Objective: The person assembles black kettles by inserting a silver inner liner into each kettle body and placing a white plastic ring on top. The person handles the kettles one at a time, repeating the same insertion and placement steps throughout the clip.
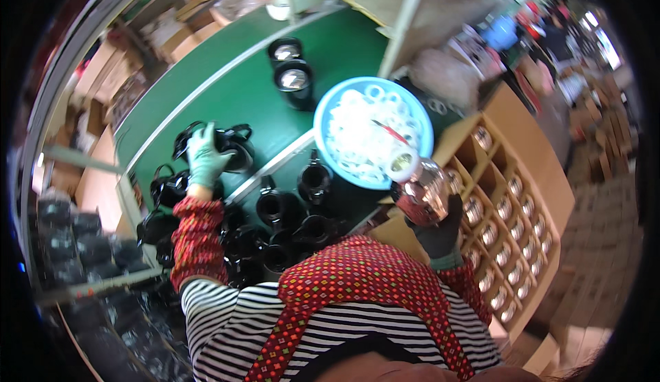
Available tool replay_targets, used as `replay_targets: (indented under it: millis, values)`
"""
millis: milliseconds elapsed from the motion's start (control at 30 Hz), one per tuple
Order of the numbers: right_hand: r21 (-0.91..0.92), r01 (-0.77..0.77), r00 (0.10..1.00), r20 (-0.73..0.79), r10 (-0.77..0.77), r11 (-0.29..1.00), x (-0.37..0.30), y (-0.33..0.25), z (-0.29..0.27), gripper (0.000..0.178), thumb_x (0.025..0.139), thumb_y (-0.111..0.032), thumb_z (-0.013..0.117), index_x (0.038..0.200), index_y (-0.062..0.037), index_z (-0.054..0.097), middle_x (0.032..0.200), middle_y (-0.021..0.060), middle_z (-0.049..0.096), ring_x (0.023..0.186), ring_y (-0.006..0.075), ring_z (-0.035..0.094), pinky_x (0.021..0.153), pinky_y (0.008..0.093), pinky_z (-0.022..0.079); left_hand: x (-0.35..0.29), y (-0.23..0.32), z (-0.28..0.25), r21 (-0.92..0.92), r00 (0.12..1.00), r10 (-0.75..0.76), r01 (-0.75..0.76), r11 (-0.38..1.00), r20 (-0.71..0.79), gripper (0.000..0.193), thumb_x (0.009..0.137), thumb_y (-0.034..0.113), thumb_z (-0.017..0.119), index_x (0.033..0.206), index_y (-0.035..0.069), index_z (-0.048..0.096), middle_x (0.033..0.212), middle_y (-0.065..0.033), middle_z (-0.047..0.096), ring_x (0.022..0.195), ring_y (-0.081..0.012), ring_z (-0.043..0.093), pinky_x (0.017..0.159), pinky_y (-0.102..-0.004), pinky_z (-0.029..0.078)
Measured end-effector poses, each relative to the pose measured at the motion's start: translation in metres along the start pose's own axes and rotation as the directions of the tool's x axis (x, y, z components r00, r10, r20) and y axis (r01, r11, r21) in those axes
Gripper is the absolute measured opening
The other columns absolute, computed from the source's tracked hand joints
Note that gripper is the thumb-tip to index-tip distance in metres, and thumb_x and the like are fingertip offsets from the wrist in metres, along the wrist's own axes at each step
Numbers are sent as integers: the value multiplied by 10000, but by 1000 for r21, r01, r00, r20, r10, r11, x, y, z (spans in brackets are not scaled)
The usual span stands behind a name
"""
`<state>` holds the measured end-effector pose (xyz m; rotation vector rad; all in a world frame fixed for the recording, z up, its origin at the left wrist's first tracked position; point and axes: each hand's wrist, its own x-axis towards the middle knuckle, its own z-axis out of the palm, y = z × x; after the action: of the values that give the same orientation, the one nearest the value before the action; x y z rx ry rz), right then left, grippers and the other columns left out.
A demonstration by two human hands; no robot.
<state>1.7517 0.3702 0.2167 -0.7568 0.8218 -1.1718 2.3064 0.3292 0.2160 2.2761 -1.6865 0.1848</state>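
Observation:
My left hand (204, 159), in a pale green glove, reaches to the far left of the group of jugs. Its thumb and fingers are round part of a black jug casing (237, 154). My right hand (440, 234), in a dark glove, holds a shiny silvery glass flask liner (424, 193) tilted over the near right edge of the basin. A white ring (401, 163) sits round the liner's neck. Below and right of my left hand stand several open black jug casings (275, 207), crowded together.
A light blue basin (322, 117) full of white rings, with a red-handled tool (390, 132) on top, stands in the middle. To the right, a divided cardboard box (533, 159) holds several silvery liners. Two black jugs (292, 80) with shiny insides stand farther back on the green table (227, 100).

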Motion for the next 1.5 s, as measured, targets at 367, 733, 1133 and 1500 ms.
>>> replay_targets:
  millis: [367, 733, 1133, 1500]
  values:
    - [329, -242, 938, 320, 134, 913, -10, -14, 18, 611, 1081, -326, 515, 1583, -21, 346, 1548, 204, 489, 1365, 316, 564, 1076, 449, 544, -60, 178, -194, -890, 855, 453, -388, 239, -251, 1224, 533, 380, 1025, 1530, -59, 466, 1475, -214, 560, 1326, -339, 583, 1156, -439, 428]
    - [-438, 284, 917, 385, -107, 853, -40, -48, 21, 605, 1067, -290, 539, 1575, -16, 357, 1537, 201, 500, 1351, 309, 575, 1070, 440, 548, -102, 291, -183, -770, 724, 639, -555, 315, -260, 1129, 602, 348, 985, 1514, -42, 445, 1426, -226, 590, 1223, -410, 612, 1048, -491, 484]
    - [-536, 385, 891, 429, -151, 751, -46, -56, 24, 600, 1052, -252, 564, 1565, -11, 369, 1526, 198, 512, 1335, 301, 587, 1064, 431, 553, -113, 300, -183, -781, 700, 655, -565, 265, -284, 1123, 611, 379, 982, 1506, -43, 450, 1410, -236, 601, 1211, -422, 625, 1048, -500, 486]
    - [-548, 409, 871, 472, -133, 729, -35, -49, 33, 597, 1038, -217, 588, 1556, -6, 380, 1516, 196, 523, 1320, 294, 598, 1058, 422, 558, -122, 293, -199, -753, 775, 574, -538, 379, -265, 1093, 602, 390, 966, 1486, -39, 485, 1394, -219, 618, 1213, -423, 621, 1054, -506, 480]
